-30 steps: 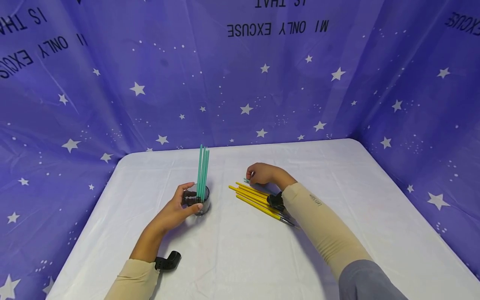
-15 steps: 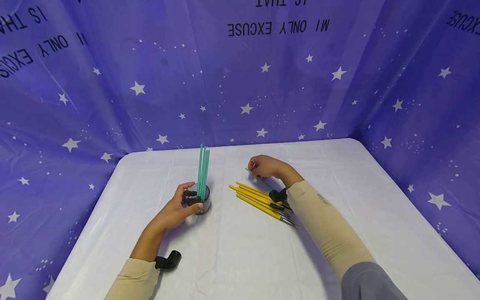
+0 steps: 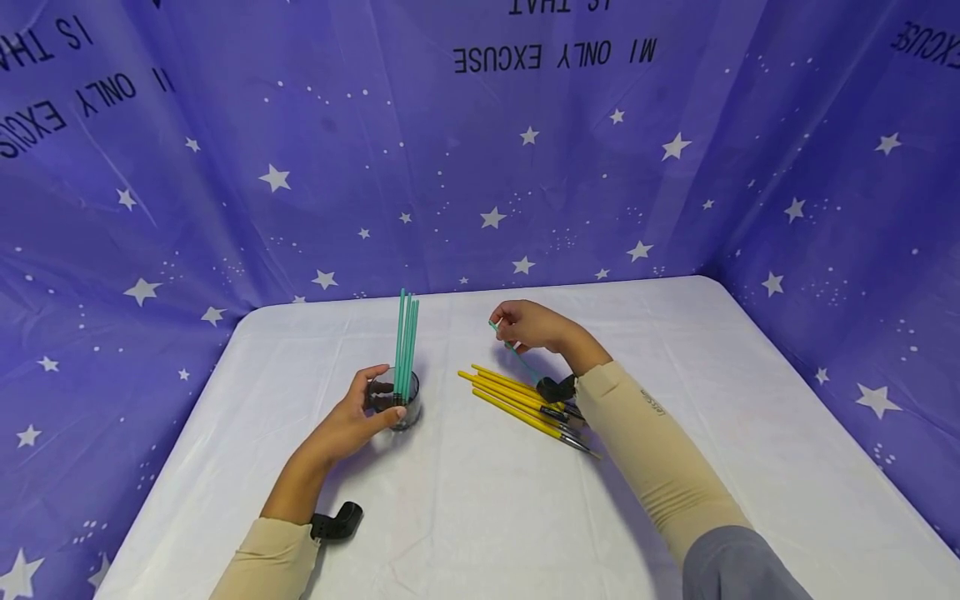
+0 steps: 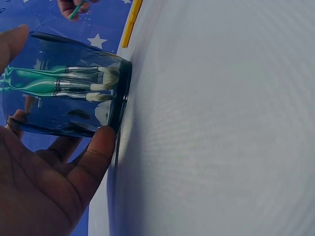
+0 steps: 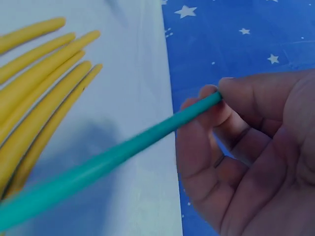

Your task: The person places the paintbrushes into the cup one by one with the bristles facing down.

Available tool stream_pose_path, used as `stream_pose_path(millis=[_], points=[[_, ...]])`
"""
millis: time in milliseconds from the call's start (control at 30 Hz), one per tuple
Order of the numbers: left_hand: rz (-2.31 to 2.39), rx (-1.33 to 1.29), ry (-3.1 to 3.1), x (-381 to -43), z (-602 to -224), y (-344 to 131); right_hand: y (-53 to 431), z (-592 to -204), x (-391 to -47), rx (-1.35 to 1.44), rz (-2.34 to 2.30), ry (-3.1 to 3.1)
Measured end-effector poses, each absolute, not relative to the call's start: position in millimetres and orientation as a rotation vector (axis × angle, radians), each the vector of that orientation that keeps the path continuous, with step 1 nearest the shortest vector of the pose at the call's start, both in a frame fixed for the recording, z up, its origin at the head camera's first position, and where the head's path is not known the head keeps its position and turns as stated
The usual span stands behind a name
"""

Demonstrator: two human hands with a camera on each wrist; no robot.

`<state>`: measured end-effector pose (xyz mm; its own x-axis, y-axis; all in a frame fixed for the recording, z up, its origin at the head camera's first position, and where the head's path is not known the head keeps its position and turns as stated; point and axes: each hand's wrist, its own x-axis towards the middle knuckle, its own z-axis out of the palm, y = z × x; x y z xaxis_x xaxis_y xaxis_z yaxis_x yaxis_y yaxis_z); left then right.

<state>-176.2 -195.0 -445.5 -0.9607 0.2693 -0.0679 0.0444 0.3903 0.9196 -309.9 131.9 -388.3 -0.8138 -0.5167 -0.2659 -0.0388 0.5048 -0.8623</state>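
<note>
My left hand [image 3: 351,425] grips a dark, see-through glass [image 4: 74,115] on the left part of the table. Several green paintbrushes [image 3: 406,350] lean in it, handles up; the left wrist view shows their pale bristles [image 4: 101,87] at the bottom. To the right and farther back, my right hand [image 3: 534,323] pinches the handle end of one more green paintbrush [image 5: 113,158] between thumb and fingers. That brush slopes down toward the wrist, its bristle end out of sight. Several yellow-handled paintbrushes [image 3: 512,398] lie side by side just in front of the right hand.
A white cloth [image 3: 450,517] covers the table. Behind it and at both sides hangs a purple curtain [image 3: 450,167] with stars and lettering. Black wrist cameras jut from the left wrist [image 3: 337,521] and the right wrist, the right one overlapping the yellow brushes in the head view.
The right hand has risen and moved back from beside the yellow brushes, lifting the handle end of the green paintbrush. The left hand and glass have stayed put.
</note>
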Motion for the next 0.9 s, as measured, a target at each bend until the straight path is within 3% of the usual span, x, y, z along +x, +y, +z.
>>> stream_pose_path(millis=[900], points=[[1.582,0.315,2.471,-178,-450,-197,97,-366,-296,-0.456,-1.782,2.181]])
